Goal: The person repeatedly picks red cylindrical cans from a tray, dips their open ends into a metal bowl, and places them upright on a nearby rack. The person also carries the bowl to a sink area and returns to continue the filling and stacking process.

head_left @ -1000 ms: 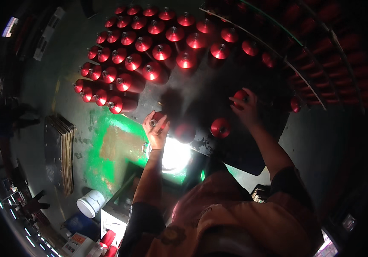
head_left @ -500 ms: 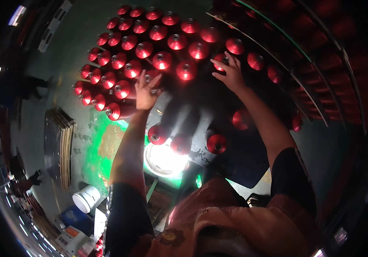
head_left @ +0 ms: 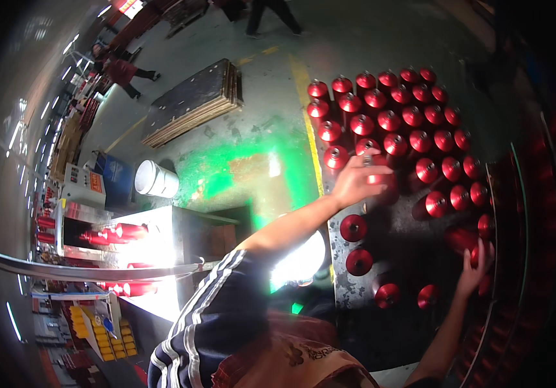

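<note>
Many red metal cylinders with cone-shaped shoulders and short necks stand upright in rows on a dark sheet. My left hand (head_left: 357, 184) curls its fingers round the top of one red cylinder (head_left: 376, 173) at the near edge of the rows; the fingers partly cover it. To the right, my right hand (head_left: 476, 268) has its fingertips at the end of another red cylinder (head_left: 460, 238), which looks tilted and blurred. Several cylinders stand apart nearer to me, among them one (head_left: 353, 227) by the sheet's left edge and another (head_left: 428, 295) below my right hand.
Curved rails (head_left: 492, 246) run along the right side, close to my right hand. At the left are a brightly lit metal bench (head_left: 173, 239) with red cylinders, a white bucket (head_left: 156, 179) and a stack of boards (head_left: 194, 103). People stand farther off.
The view has swung left, so the rows now lie farther right. My hands, earlier spread over the cylinders, now close on one each; the right one has come nearer to me.
</note>
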